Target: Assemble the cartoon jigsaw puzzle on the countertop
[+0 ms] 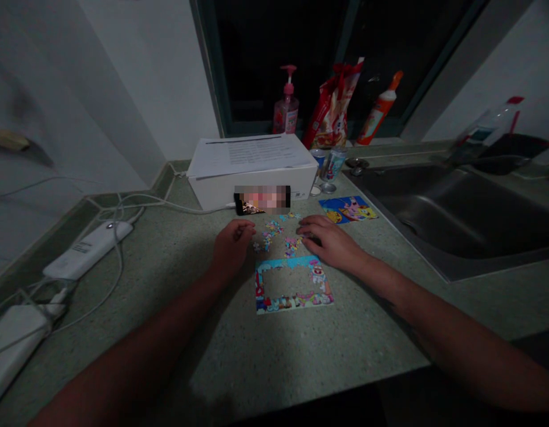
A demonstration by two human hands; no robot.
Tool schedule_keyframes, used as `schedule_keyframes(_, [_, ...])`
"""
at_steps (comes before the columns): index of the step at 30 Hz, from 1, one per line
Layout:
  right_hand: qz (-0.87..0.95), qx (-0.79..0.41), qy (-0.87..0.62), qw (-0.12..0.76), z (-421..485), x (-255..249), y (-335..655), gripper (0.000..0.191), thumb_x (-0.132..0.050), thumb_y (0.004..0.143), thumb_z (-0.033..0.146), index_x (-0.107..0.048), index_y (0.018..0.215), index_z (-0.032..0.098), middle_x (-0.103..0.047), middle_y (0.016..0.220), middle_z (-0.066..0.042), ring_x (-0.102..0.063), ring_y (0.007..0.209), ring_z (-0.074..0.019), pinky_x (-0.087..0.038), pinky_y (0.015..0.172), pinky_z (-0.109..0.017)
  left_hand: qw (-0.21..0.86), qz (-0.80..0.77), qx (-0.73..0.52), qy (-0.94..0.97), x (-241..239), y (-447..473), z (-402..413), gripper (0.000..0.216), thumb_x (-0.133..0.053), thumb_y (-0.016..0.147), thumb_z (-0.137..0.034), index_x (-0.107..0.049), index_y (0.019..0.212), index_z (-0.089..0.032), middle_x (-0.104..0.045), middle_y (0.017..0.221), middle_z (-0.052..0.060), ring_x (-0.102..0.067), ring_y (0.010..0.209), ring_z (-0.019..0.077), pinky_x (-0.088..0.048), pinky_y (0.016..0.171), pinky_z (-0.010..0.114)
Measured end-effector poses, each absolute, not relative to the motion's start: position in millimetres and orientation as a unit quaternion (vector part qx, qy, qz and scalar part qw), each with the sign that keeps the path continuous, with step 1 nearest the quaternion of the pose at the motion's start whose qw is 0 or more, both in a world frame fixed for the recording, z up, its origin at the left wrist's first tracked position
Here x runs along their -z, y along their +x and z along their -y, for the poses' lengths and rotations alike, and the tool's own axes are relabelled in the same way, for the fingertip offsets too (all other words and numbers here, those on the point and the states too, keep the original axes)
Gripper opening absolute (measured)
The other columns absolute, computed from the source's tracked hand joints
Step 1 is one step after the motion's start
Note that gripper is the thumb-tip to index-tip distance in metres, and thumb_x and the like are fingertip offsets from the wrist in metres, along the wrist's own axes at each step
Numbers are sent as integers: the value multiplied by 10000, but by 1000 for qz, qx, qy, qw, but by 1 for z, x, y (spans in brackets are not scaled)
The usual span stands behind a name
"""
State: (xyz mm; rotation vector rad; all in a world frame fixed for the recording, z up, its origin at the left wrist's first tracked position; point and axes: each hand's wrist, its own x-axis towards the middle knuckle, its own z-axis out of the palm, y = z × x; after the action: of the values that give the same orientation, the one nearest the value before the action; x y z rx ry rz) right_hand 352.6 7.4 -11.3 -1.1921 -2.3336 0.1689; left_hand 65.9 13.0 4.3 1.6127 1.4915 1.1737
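The left hand (232, 249) is curled, its fingertips drawn together just above the counter at the left edge of a scatter of loose jigsaw pieces (274, 233). Whether they pinch a piece is hidden, so I cannot tell. The right hand (328, 240) lies palm-down at the scatter's right edge, its fingers slightly spread.

Just nearer the person sits a jigsaw border (274, 302), its colourful rim around a bare patch of speckled green countertop (176, 356). The pieces lie between it and a white box (251, 193), apparently kept within easy reach of both hands. A printed picture card (348, 209) with a pink starfish cartoon figure lies flat to the right, apart from the pieces — perhaps placed there to be glanced at.

Sheets of paper (250, 154) rest on the box, their print too small to read, and a blurred object (262, 200) stands against its front. Behind stand a pink pump bottle (286, 104), a red snack bag (332, 107) and an orange-capped bottle (380, 110). A steel sink (447, 219) lies to the right — white power adapters (87, 249) sit to the left.
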Motion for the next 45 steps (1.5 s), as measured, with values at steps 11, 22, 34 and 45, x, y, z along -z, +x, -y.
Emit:
schedule_keyframes(11, [854,-51,-441,272,-8,10,354,284,-569,937,93,-740,1130,212,-692,1260,-140,-631,1236,-299,-526,1068,-538,326,-561,-453,611,-2,66,-14,176,-588,883,-341,-703,924,-213,-774,854,37,-714,792,209,-545,780,347])
schedule_keyframes(22, [854,-62,-442,267,-6,9,353,131,-645,952,200,-739,1036,235,-686,1271,-128,-634,1236,-303,-527,1065,-546,323,-567,-448,611,-5,67,-13,171,-592,890,-338,-709,928,-219,-777,857,26,-715,800,201,-540,774,330])
schedule_keyframes(34, [872,-80,-405,265,0,2,341,74,-719,957,303,-745,979,237,-674,1306,-125,-590,1309,-306,-482,1113,-555,324,-565,-444,616,-5,67,-12,169,-591,887,-334,-700,922,-210,-781,885,38,-710,808,203,-537,784,333])
schedule_keyframes(45, [868,-74,-414,265,1,2,338,150,-648,966,209,-763,1051,254,-683,1308,-118,-595,1301,-304,-485,1113,-577,325,-571,-446,608,-6,68,-13,144,-596,879,-322,-698,907,-223,-782,866,34,-722,816,212,-549,786,339])
